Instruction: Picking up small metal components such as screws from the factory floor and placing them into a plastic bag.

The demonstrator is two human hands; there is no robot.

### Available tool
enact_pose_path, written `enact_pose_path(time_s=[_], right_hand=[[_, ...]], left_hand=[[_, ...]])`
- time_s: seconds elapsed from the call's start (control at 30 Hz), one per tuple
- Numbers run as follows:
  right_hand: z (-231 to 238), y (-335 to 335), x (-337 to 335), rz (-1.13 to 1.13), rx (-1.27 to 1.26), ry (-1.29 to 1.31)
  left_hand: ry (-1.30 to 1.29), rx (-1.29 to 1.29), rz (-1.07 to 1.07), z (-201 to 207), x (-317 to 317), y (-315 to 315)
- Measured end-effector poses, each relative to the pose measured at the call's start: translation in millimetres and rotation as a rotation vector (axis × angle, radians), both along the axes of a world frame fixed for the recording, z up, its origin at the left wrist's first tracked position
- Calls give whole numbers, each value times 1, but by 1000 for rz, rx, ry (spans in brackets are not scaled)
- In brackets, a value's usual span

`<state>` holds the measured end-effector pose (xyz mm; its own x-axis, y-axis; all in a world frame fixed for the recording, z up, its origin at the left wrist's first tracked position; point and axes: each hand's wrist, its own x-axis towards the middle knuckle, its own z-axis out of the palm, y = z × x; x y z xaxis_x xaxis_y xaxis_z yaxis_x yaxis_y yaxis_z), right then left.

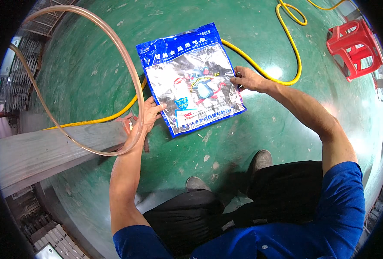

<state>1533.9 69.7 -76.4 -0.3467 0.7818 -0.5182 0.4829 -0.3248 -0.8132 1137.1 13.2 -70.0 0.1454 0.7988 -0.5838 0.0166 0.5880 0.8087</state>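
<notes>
A flat plastic bag [165, 86] with a blue border, a clear middle and a printed cartoon mouse is held up in front of me, tilted slightly. My left hand [150, 114] grips its lower left edge, thumb lying on the front. At the right edge my right hand [248, 80] pinches the bag between thumb and fingers. Behind the bag, the rest of the fingers are partly hidden. A clear, brownish hose [126, 56] loops around and across my left wrist.
A grey beam [62, 149] juts in from the left, below my left forearm. Yellow hose [297, 64] snakes over the green floor [260, 125]. A red plastic stool [357, 49] stands at the far right. Stacked pale pieces [57, 241] lie at the lower left.
</notes>
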Motion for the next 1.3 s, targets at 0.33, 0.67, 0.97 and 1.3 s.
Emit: enact_pose_path(time_s=[0.33,0.67,0.97,1.3], right_hand=[[6,2,-2,49,6,-62],[9,2,-2,70,3,-56],[10,2,-2,76,-11,-69],[17,2,-3,97,-26,-91]], left_hand=[[48,6,-10,-1,-3,1],[62,52,-45,-1,-6,0],[93,16,-28,12,0,0],[106,22,-34,8,-3,0]])
